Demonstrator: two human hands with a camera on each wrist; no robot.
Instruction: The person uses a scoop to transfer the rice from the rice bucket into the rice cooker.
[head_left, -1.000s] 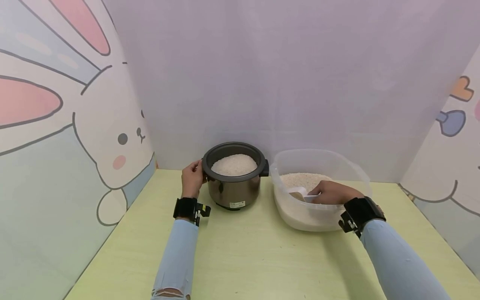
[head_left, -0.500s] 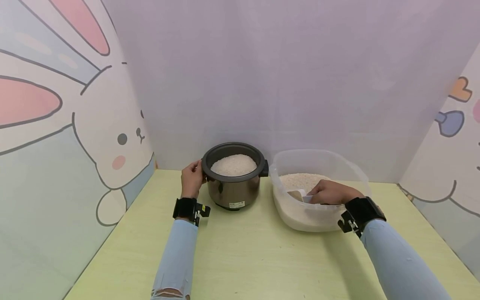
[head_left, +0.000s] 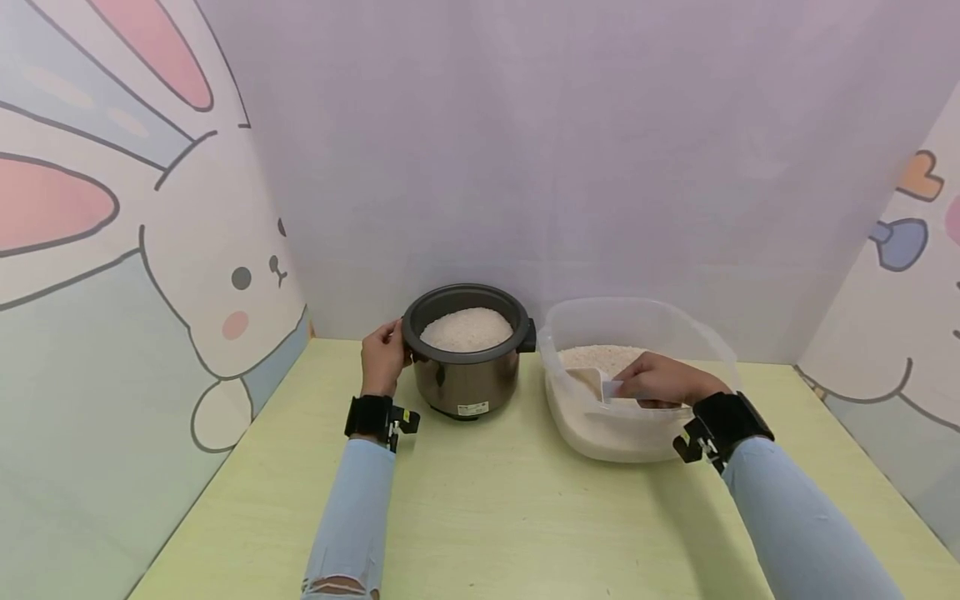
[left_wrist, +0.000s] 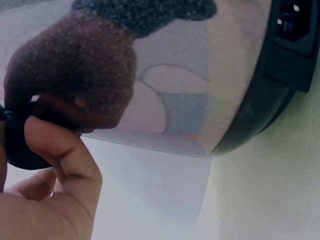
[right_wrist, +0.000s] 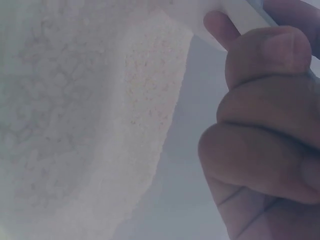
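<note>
Scoop (head_left: pixel 601 382) jutting from right fingers (right_wrist: pixel 265 102) curled round its grip (head_left: pixel 612 389), cooker handle (left_wrist: pixel 19 151) pinched in left fingers (left_wrist: pixel 75 162)

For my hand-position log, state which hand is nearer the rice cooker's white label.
Left: the left hand grips the rice cooker by its handle, left of the white label; the right hand is farther off, right of it, holding a scoop.

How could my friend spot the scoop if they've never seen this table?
On the yellow-green table, find the see-through tub of rice, right of the dark pot. Inside the tub, the right hand grips the scoop by its handle. It's white and much smaller than the pot and tub.
</note>
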